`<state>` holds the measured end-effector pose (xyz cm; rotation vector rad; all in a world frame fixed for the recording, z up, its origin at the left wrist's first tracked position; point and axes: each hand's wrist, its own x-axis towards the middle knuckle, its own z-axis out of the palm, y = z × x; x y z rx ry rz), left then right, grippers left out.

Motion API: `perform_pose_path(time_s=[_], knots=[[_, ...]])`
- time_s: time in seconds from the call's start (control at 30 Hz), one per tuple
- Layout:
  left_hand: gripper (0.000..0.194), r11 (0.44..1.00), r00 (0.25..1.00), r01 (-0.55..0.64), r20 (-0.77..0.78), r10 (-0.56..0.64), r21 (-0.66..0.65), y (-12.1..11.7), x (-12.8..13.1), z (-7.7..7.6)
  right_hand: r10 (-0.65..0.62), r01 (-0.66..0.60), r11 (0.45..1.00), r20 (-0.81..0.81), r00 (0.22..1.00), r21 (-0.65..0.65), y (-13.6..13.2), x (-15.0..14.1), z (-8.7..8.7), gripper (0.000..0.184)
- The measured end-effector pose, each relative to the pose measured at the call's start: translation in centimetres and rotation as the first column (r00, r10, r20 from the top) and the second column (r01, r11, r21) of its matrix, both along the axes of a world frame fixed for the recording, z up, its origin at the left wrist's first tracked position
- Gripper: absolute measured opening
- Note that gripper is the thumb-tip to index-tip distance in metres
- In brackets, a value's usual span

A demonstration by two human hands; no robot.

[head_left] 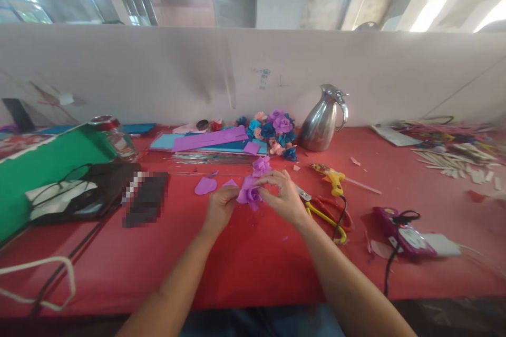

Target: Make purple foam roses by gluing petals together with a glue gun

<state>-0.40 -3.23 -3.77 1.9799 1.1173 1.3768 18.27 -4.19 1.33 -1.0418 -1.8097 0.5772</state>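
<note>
Pale wall (169, 79) rises behind a red counter (245, 268); on the counter's far side stands a steel pitcher (317, 129), with a bunch of paper flowers (281, 125) just beside it; purple strips (209, 139) lie to the left of that bunch.

Nearer, the two bare hands work over the middle; the purple flower (249, 196) sits between them, its open face turned up towards the person, its loose outer petals spreading to the left hand (221, 204), its curled centre closer to the right hand (281, 195). Left fingers pinch the flower's edge; the right thumb and fingertips make a narrow curl at its upper right, though I cannot tell whether they grip.

Beyond the flower, just touching it or nearly so, is a smaller bloom (261, 166); a loose petal (205, 186) lies left, nearer the left hand.
</note>
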Motion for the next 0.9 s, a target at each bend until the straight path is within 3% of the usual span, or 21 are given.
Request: perform_pose_path(time_s=[0.3,0.47,0.6,0.7,0.9], knots=[[0.024,0.996,0.996,0.046,-0.078,-0.04,0.074,0.1,0.0,0.6,0.031,-0.031,1.0,-0.018,0.999,-0.005,0.1,0.1,-0.1,0.01],[0.022,0.994,0.995,0.092,-0.046,-0.089,0.064,0.2,-0.1,0.4,0.08,-0.109,0.983,-0.192,0.978,-0.15,0.0,-0.1,0.0,0.013],[0.02,0.987,0.987,0.162,0.0,-0.162,-0.002,0.1,-0.1,0.8,0.157,-0.326,0.884,-0.444,0.882,-0.335,0.0,-0.3,-0.2,0.016],[0.027,0.971,0.973,0.229,0.052,-0.226,-0.073,-0.2,-0.1,1.1,0.161,-0.425,0.81,-0.543,0.824,-0.404,-0.1,-0.3,-0.2,0.019],[0.036,0.926,0.939,0.342,0.075,-0.334,-0.156,-0.4,0.1,1.1,0.231,-0.398,0.852,-0.436,0.87,-0.342,-0.3,-0.1,0.4,0.019]])
